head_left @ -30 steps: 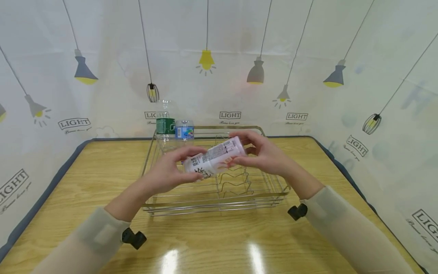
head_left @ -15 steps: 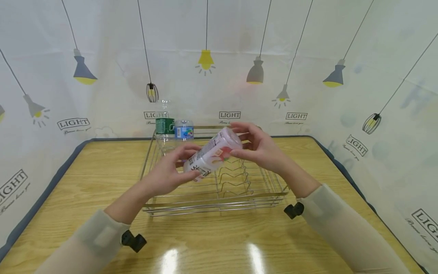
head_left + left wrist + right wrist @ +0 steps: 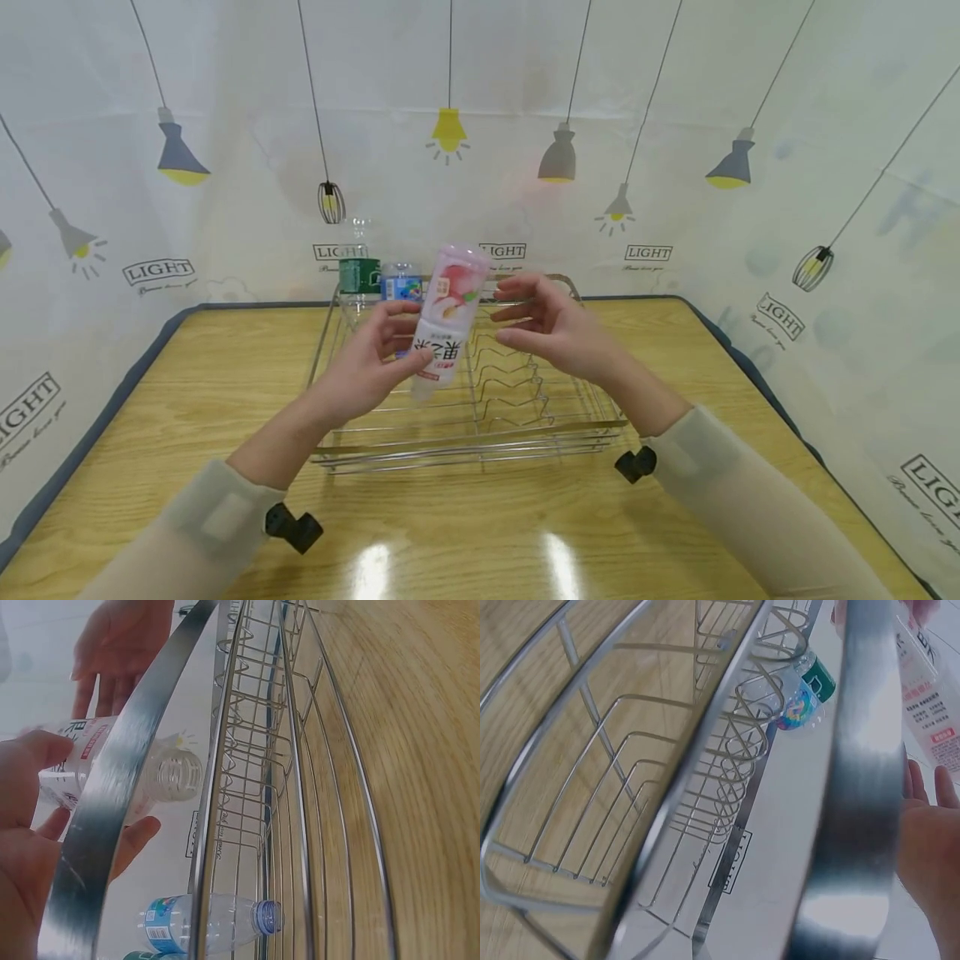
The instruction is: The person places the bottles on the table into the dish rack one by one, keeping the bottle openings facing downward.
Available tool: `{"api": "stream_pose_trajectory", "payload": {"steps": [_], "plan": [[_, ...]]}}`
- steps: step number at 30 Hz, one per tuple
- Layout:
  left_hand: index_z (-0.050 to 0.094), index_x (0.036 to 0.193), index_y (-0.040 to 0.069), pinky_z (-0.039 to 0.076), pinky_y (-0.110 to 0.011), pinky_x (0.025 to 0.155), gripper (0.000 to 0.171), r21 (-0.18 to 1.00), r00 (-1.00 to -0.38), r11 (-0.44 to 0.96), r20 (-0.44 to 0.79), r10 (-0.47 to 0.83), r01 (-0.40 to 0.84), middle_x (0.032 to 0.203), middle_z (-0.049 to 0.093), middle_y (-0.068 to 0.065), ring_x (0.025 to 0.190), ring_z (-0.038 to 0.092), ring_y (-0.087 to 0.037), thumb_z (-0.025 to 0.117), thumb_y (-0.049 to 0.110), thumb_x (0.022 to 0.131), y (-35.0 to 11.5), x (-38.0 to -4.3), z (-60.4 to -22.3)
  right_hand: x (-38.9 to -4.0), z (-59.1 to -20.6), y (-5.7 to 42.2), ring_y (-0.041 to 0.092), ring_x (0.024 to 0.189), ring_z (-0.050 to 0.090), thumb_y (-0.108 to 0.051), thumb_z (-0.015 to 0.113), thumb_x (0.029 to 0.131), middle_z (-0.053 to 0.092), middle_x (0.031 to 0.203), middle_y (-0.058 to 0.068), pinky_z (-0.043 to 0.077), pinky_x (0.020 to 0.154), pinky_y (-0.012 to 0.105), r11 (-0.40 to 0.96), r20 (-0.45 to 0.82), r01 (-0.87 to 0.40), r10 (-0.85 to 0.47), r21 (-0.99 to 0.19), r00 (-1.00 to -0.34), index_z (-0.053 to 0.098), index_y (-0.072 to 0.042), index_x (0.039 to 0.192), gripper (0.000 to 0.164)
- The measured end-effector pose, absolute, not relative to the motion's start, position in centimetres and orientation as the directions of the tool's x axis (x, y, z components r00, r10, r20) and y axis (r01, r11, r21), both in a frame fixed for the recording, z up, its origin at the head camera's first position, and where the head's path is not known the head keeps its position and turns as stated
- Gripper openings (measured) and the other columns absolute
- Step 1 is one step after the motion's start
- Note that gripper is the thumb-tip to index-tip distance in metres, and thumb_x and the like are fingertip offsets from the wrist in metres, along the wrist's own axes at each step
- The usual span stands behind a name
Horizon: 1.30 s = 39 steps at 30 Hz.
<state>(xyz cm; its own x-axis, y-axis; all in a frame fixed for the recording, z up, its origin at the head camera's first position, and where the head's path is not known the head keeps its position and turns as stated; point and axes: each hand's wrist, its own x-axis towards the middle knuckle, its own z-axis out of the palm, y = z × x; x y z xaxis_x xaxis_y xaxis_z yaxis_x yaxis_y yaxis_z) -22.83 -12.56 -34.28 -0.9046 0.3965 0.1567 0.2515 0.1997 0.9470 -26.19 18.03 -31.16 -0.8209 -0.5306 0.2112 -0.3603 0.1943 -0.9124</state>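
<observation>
A plastic drink bottle [image 3: 453, 300] with a pink-and-white peach label is held upside down and slightly tilted over the wire dish rack [image 3: 468, 442]. My left hand [image 3: 360, 358] grips it by its lower part, thumb in front and fingers behind. In the left wrist view, its clear, capless neck [image 3: 178, 775] points down toward the rack. My right hand [image 3: 562, 333] is just to the right of the bottle, fingers loosely bent and apart from it. The right wrist view has that palm [image 3: 934, 840] beneath the bottle's printed side, partly hidden by the rack rim.
Two bottles stand inverted in the rack's back left corner: a green-labelled one [image 3: 360, 275] and a blue-labelled one [image 3: 402, 289]. Wavy wire dividers [image 3: 512, 387] run along the rack's middle. The wooden table [image 3: 187, 400] meets a lamp-printed curtain [image 3: 247, 125] behind.
The bottle has swung from lying slantwise between both hands to nearly vertical, base up, its peach picture now facing forward. My right hand has let go of the base.
</observation>
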Motion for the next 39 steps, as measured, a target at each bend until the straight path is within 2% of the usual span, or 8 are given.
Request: {"api": "stream_pose_trajectory", "payload": {"steps": [6,14,22,27,35,39], "plan": [[0.028,0.165,0.013,0.055,-0.058,0.117,0.066,0.965,-0.909,0.163,0.127,0.396,0.206,0.159,0.054,-0.022,0.145,0.059,-0.043,0.067,0.019,0.111,-12.2,-22.7,-34.3,-26.0,-31.5,16.7,0.044,0.141,0.061,-0.006,0.075,0.103,0.053,0.157,0.015,0.061,0.11,0.039,0.182,0.206,-0.355,-0.546,-0.917,-0.812,0.046,-0.007,0.156,0.061],[0.027,0.164,0.016,0.058,-0.053,0.114,0.068,0.978,-0.911,0.137,0.093,0.401,0.16,0.157,0.051,-0.018,0.145,0.06,-0.041,0.069,0.021,0.11,-11.6,-22.4,-34.2,-25.9,-31.6,15.5,0.036,0.138,0.064,-0.007,0.076,0.103,0.053,0.154,0.015,0.06,0.111,0.04,0.164,0.189,-0.321,-0.536,-0.933,-0.823,0.042,-0.01,0.157,0.064],[0.027,0.162,0.017,0.06,-0.051,0.112,0.072,0.978,-0.915,0.157,0.061,0.398,0.134,0.156,0.051,-0.017,0.143,0.059,-0.04,0.074,0.025,0.107,-11.4,-22.6,-34.0,-26.0,-31.6,14.5,0.034,0.132,0.067,-0.011,0.082,0.099,0.055,0.148,0.014,0.061,0.109,0.043,0.184,0.172,-0.294,-0.489,-0.938,-0.855,0.04,-0.012,0.151,0.067],[0.026,0.162,0.015,0.06,-0.049,0.111,0.074,0.977,-0.913,0.163,0.058,0.403,0.134,0.156,0.05,-0.018,0.143,0.059,-0.041,0.074,0.023,0.107,-11.3,-22.7,-34.0,-25.9,-31.5,14.0,0.036,0.132,0.068,-0.009,0.082,0.099,0.055,0.148,0.017,0.063,0.106,0.044,0.164,0.148,-0.254,-0.48,-0.953,-0.865,0.034,-0.012,0.149,0.069],[0.026,0.162,0.016,0.059,-0.051,0.113,0.074,0.975,-0.915,0.179,0.05,0.401,0.131,0.157,0.05,-0.018,0.145,0.058,-0.042,0.075,0.023,0.107,-11.3,-22.7,-34.1,-25.9,-31.7,13.7,0.035,0.129,0.067,-0.006,0.081,0.1,0.052,0.152,0.015,0.063,0.105,0.043,0.14,0.151,-0.251,-0.497,-0.958,-0.854,0.028,-0.018,0.161,0.082],[0.027,0.162,0.016,0.059,-0.051,0.113,0.074,0.976,-0.913,0.175,0.05,0.404,0.131,0.156,0.05,-0.017,0.144,0.058,-0.041,0.075,0.023,0.107,-11.3,-22.7,-34.1,-25.9,-31.7,13.7,0.034,0.128,0.066,-0.006,0.08,0.1,0.051,0.15,0.015,0.063,0.106,0.042,0.14,0.157,-0.26,-0.503,-0.955,-0.85,0.028,-0.018,0.162,0.082]]}}
